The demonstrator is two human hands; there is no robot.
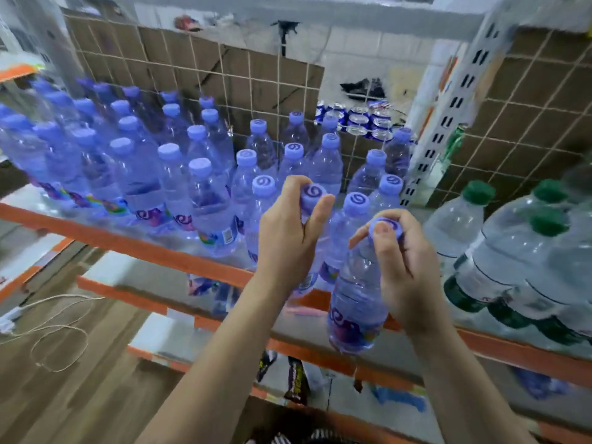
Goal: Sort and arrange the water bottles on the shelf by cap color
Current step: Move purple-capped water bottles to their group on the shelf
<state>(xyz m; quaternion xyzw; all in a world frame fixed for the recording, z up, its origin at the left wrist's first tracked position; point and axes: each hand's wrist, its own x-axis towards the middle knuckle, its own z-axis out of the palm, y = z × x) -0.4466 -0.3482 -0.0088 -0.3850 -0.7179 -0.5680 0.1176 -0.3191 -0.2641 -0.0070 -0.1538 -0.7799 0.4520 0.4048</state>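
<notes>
— What are the two hands doing?

— The left hand [288, 225] is curled round the purple cap [313, 193] of a front-row bottle [308, 278] on the shelf [128, 241], with the thumb on one side and the fingers on the other. The right hand [403, 261] pinches the cap of a second bottle [358, 302] from above. That one hangs tilted, and its lower end overlaps the shelf's orange front rail.

— Where do the other bottles stand?

— Rows of purple-capped bottles [144, 174] fill the left and middle of the shelf, back to the wire grid [224, 75]. Larger, clear green-capped bottles [512, 245] stand at the right end of the same shelf. A bare strip separates them from the purple group, and a white perforated upright [448, 123] rises behind it.

— Anything else?

— Brown cardboard [179, 59] sits behind the grid. Blue-and-silver cans [362, 120] show through it near the middle. A loose string [57, 331] lies looped on the wooden floor at lower left. The lower shelves hold packets too blurred to identify.
</notes>
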